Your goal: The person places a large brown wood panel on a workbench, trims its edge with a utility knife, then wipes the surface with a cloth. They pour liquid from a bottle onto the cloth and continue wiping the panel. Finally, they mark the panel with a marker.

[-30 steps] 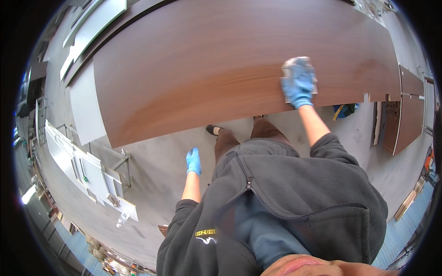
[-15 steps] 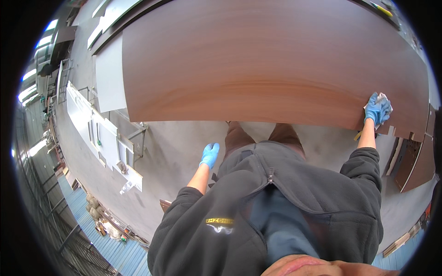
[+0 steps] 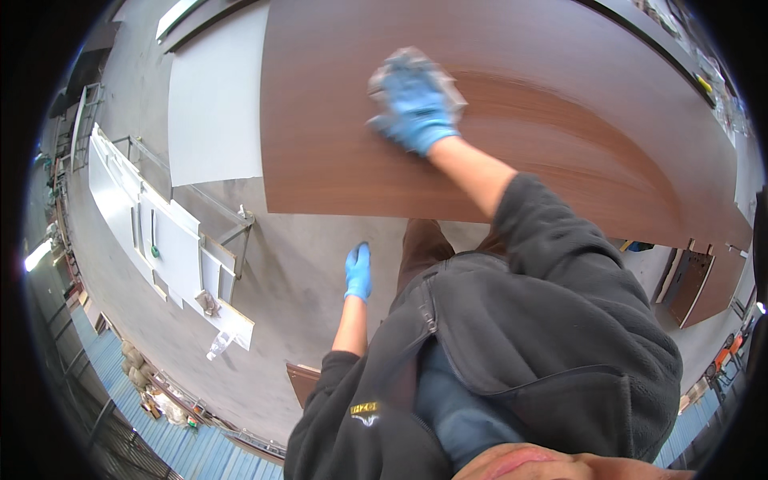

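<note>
A wide brown wood-grain panel (image 3: 336,176) lies flat in front of me. On its left part my right hand (image 3: 416,108), in a blue glove, presses a crumpled whitish cloth (image 3: 450,92); the edges stick out around the fingers, and both are somewhat blurred. A darker, curved streak (image 3: 576,100) runs across the panel to the right of that hand. My left hand (image 3: 358,272), also gloved in blue, hangs below the panel's near edge. Its fingers are stretched out and hold nothing.
A pale sheet (image 3: 216,112) extends beyond the panel's left end. Further left, white boards (image 3: 164,232) rest on a metal frame (image 3: 240,228), with a clear plastic bottle (image 3: 218,346) at their near end. Brown boards (image 3: 692,280) stand at lower right.
My right hand has swept the cloth from the panel's near right corner to its left part. The left hand stays low at my side, turned slightly. The view has shifted.
</note>
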